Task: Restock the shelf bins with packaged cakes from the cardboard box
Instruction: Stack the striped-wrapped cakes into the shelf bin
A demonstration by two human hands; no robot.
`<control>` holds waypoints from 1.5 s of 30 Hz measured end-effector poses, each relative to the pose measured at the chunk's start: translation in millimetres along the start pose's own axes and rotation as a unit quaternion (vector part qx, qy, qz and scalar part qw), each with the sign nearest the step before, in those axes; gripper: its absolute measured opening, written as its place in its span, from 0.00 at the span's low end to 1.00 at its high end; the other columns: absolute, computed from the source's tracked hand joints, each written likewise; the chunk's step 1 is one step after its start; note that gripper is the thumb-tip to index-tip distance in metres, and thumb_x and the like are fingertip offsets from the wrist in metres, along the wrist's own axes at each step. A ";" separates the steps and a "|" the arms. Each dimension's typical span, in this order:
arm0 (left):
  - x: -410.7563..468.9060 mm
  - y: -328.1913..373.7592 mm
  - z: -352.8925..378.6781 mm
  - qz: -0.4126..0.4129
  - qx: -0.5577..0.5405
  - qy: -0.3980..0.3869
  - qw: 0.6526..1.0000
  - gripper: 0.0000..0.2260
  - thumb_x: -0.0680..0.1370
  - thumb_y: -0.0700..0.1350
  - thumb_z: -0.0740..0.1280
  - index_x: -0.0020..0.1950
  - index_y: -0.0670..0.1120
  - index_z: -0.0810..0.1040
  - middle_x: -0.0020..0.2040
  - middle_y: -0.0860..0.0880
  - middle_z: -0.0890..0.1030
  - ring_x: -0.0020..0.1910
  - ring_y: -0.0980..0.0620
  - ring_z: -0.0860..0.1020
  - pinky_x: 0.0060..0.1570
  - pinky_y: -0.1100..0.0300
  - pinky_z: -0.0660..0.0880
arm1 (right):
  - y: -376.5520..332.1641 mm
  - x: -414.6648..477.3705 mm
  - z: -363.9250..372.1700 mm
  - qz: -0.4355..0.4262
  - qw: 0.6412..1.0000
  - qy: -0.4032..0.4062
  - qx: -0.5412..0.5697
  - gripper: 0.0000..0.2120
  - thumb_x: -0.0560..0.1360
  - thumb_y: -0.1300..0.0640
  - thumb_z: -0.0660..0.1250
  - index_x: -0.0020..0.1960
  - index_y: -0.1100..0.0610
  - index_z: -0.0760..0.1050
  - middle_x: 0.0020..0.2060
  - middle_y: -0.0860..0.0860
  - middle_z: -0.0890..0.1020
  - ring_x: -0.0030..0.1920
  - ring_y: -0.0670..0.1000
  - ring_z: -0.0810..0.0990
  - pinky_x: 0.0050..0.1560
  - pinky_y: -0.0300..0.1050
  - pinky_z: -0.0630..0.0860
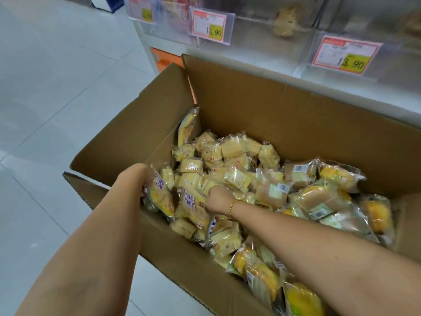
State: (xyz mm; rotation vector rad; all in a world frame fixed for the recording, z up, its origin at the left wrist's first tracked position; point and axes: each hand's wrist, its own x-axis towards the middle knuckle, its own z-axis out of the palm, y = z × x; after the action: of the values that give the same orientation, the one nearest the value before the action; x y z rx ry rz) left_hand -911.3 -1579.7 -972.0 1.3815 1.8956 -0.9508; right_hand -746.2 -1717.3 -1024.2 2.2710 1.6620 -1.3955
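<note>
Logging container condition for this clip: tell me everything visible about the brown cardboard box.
The large brown corrugated cardboard box stands open, flaps raised or folded outward, its far flap by the white shelf unit. Creases mark the flaps. A loose heap of clear-wrapped yellow cakes part-fills it. The left hand and right hand reach in among the packets; their grip is hidden, as is what the box rests on.

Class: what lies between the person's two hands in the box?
Head view: yellow cake packets with purple print fill the stretch between the left hand and the right hand; none of it is bare.
</note>
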 end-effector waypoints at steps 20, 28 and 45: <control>-223.1 85.0 39.7 0.459 -0.376 -0.046 0.804 0.09 0.78 0.42 0.65 0.51 0.37 0.81 0.48 0.42 0.84 0.44 0.50 0.81 0.49 0.58 0.81 | 211.8 -272.7 -224.7 -0.077 0.944 0.240 0.211 0.05 0.72 0.57 0.72 0.40 0.54 0.77 0.28 0.43 0.79 0.30 0.41 0.73 0.34 0.37 0.67; -286.5 121.1 70.4 0.480 -0.403 -0.205 0.752 0.17 0.74 0.44 0.63 0.59 0.37 0.77 0.51 0.40 0.83 0.45 0.48 0.84 0.49 0.53 0.81 | 268.7 -371.5 -242.1 -0.141 0.878 0.159 0.429 0.30 0.54 0.46 0.83 0.46 0.61 0.74 0.38 0.54 0.82 0.37 0.46 0.81 0.35 0.32 0.76; -477.9 296.7 214.4 0.508 -0.308 -0.429 0.680 0.22 0.66 0.42 0.76 0.55 0.32 0.79 0.51 0.39 0.75 0.43 0.49 0.71 0.45 0.55 0.73 | 383.2 -509.2 -220.4 -0.069 0.712 0.295 0.633 0.21 0.61 0.57 0.75 0.50 0.66 0.78 0.38 0.55 0.84 0.34 0.49 0.83 0.33 0.37 0.78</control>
State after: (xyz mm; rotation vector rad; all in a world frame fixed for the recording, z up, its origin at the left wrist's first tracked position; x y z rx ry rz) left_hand -482.2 -1949.4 -768.1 0.9899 0.4266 -0.1991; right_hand -334.6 -2171.7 -743.6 3.6188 0.8653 -2.6047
